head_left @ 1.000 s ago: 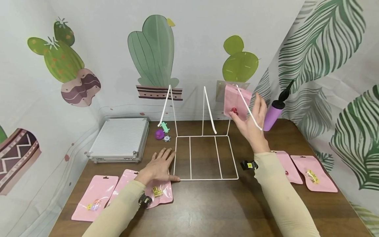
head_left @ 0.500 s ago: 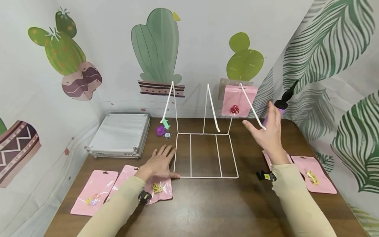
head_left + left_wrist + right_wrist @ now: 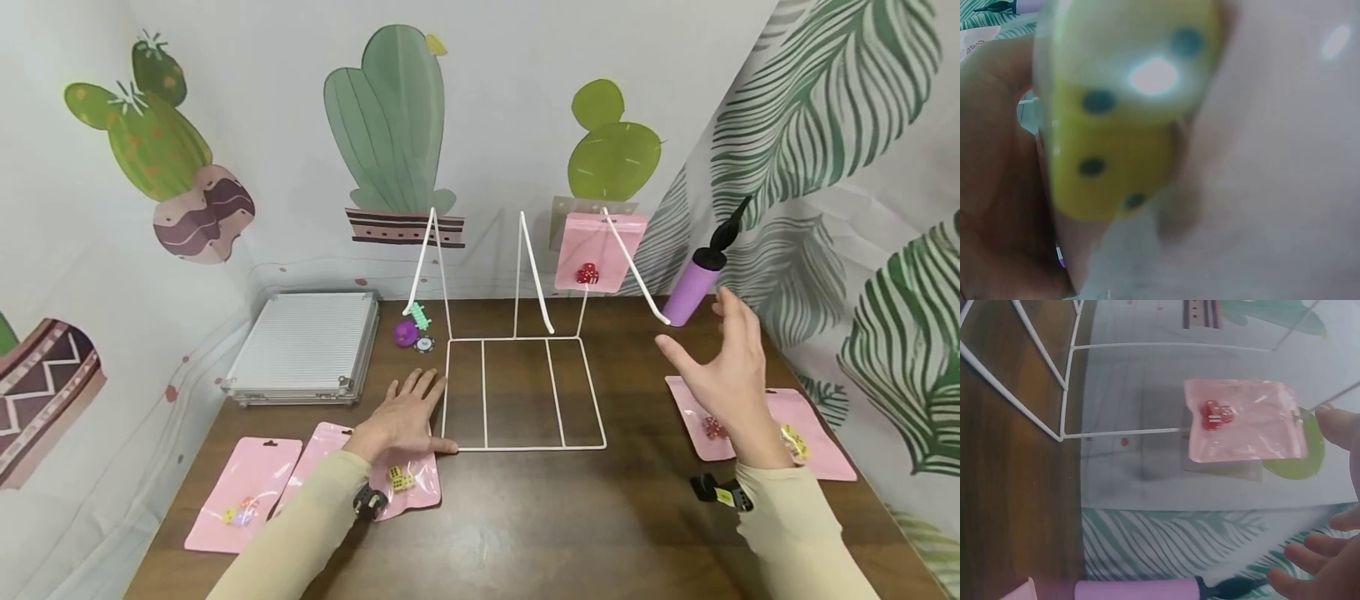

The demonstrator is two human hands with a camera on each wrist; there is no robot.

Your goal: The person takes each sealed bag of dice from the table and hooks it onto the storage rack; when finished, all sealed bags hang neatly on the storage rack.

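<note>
A white wire rack [image 3: 525,449] with three slanted prongs stands mid-table. My left hand [image 3: 401,423] rests with fingers spread at its front left corner, thumb along the front wire. Under that wrist lies a pink zip pouch with yellow dice [image 3: 401,478]; the dice [image 3: 1110,169] fill the left wrist view. From the right prong hangs a pink pouch with red dice [image 3: 600,250], flat and facing forward. My right hand [image 3: 727,383], spread and holding nothing, is over two pink pouches at the right, one with red dice [image 3: 686,404], one with yellow pieces [image 3: 821,429].
Two more pink pouches lie at the left, one showing coloured dice [image 3: 243,510]. A silver case [image 3: 303,342] stands behind them. A purple ball-like toy [image 3: 405,334], a green toy [image 3: 420,316] and a poker chip [image 3: 424,344] lie left of the rack. A purple hand pump [image 3: 692,290] stands back right.
My right hand has let go of the pouch with red dice, leaving it on the right prong, and moved right and down toward the table pouches. The left hand stays put.
</note>
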